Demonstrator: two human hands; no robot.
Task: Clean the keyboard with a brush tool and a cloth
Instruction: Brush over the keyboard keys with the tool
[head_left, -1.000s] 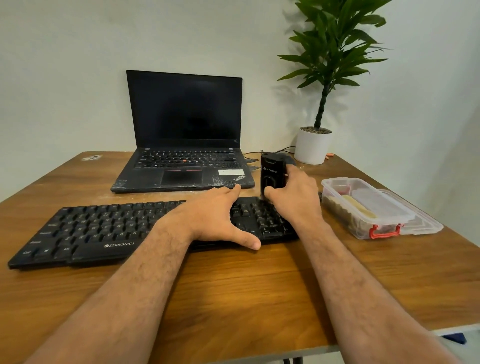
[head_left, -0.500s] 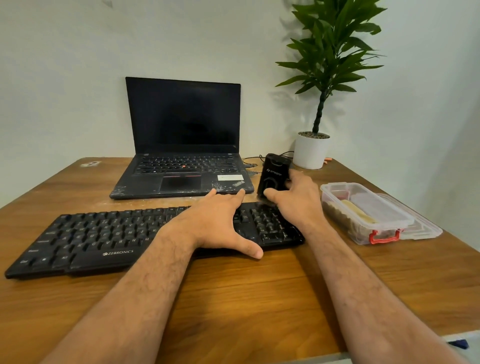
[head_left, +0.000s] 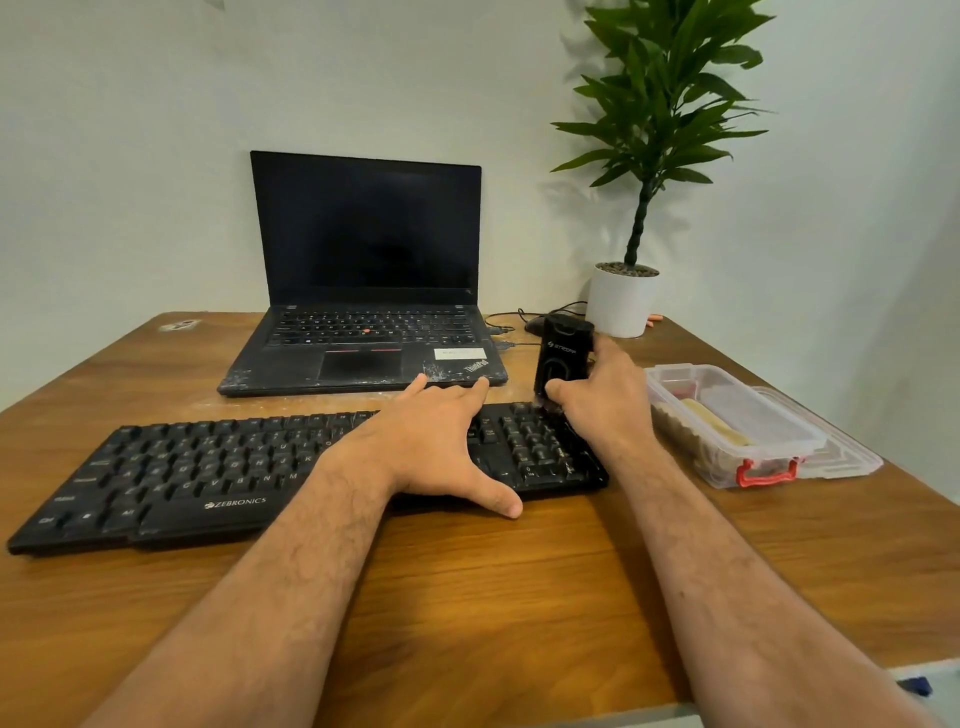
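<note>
A black Zebronics keyboard (head_left: 197, 478) lies across the wooden table (head_left: 467, 597). My left hand (head_left: 436, 441) rests flat on its right-centre keys, fingers spread, thumb over the front edge. My right hand (head_left: 602, 400) grips a black brush tool (head_left: 563, 358), held upright with its lower end on the top row of the number pad. The tool's bristles are hidden behind my fingers. I see no cloth.
An open black laptop (head_left: 363, 291) stands behind the keyboard. A potted plant (head_left: 623, 301) and cables sit at the back right. A clear plastic box with red latch (head_left: 727, 421) rests on its lid right of the keyboard.
The brush tool has shifted slightly back toward the top edge of the number pad and tilted a little. My left hand stays pressed on the keyboard. The camera tilted up.
</note>
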